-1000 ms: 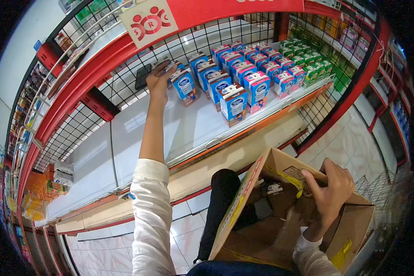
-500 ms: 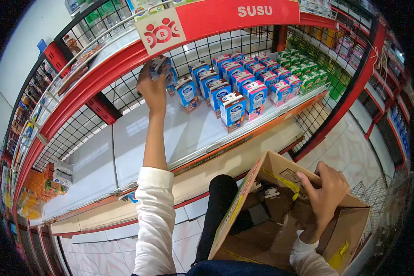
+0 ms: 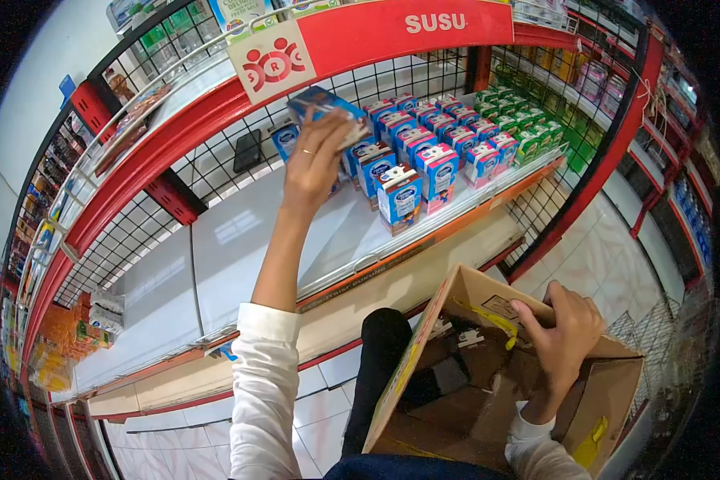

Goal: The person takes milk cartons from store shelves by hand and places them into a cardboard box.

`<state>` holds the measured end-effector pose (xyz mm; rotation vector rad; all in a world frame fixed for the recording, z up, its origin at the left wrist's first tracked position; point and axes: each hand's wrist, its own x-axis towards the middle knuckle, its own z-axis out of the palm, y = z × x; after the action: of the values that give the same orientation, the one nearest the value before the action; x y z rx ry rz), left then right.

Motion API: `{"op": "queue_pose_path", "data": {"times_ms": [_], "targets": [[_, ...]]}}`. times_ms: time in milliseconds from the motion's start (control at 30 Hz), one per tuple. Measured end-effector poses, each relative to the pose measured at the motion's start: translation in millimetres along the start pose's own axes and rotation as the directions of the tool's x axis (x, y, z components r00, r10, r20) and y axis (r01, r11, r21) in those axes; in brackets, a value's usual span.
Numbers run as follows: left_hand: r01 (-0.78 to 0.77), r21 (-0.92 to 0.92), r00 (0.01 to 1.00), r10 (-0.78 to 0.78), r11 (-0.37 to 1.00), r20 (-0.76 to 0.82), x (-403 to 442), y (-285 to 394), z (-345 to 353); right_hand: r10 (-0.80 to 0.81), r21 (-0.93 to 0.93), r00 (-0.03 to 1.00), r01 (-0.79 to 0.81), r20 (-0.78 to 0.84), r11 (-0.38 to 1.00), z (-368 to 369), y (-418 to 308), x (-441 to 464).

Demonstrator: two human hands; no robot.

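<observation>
Head view looks forward and down at the shelf (image 3: pixel 236 260), seemingly close.

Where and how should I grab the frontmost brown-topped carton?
Probably by the upper half of the brown-topped carton, coming from the front-left: it stands upright near the front edge of the shelf with its left side open, while a pink-topped carton crowds its right and another brown-topped carton stands behind.
</observation>
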<state>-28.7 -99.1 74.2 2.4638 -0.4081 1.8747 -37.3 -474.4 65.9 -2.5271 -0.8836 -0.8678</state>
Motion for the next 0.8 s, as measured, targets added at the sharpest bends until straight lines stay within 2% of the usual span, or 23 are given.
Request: {"op": "queue_pose_path", "data": {"times_ms": [67, 200, 400, 467, 500, 533, 600, 633, 800], "targets": [[-0.144, -0.046, 0.989, 0.143, 0.989, -0.026, 1.4, 5.9, 6.0, 0.002, -0.004, 1.0, -0.002, -0.004, 1.0, -0.1, 0.8, -0.5], [-0.134, -0.131, 0.991, 0.134, 0.982, -0.014, -1.2, 20.3, 6.9, -0.002, -0.005, 1.0, 0.002, -0.003, 1.0, -0.2, 1.1, -0.1], [-0.217, -0.092, 0.976, 0.217, 0.972, -0.018, -4.3, 26.0, 8.3, -0.006, -0.008, 1.0, 0.006, 0.002, 1.0, 0.3, 2.0, 0.7], [-0.274, -0.197, 0.95, 0.232, 0.941, -0.211, -4.5, 24.4, 9.6, -0.007, -0.007, 1.0, 0.007, 0.003, 1.0, 0.9, 2.7, 1.0], [-0.359, -0.126, 0.909, 0.315, 0.925, -0.274, -1.4, 19.5, 8.4, -0.012, -0.002, 1.0, 0.012, 0.007, 1.0, 0.4, 2.5, 1.8], [-0.356, -0.126, 0.91, 0.313, 0.926, -0.272, -0.2, 15.6, 8.4, -0.019, 0.003, 1.0, 0.019, 0.012, 1.0, 0.2, 2.2, 2.5], [-0.385, -0.363, 0.909, 0.28, 0.849, -0.309, 5.8, 14.4, 4.4, -0.02, 0.0, 1.0, 0.02, 0.016, 1.0, 0.0, 1.0, 3.4], [-0.467, -0.251, 0.88, 0.419, 0.848, -0.223, 7.1, 14.3, -2.2, -0.019, -0.005, 1.0, 0.019, 0.015, 1.0, 0.1, 0.9, 3.8], [-0.534, -0.221, 0.845, 0.503, 0.816, -0.182, 11.6, 33.2, -3.0, -0.019, 0.003, 1.0, 0.019, 0.022, 1.0, 1.1, 2.3, 3.1]]}}
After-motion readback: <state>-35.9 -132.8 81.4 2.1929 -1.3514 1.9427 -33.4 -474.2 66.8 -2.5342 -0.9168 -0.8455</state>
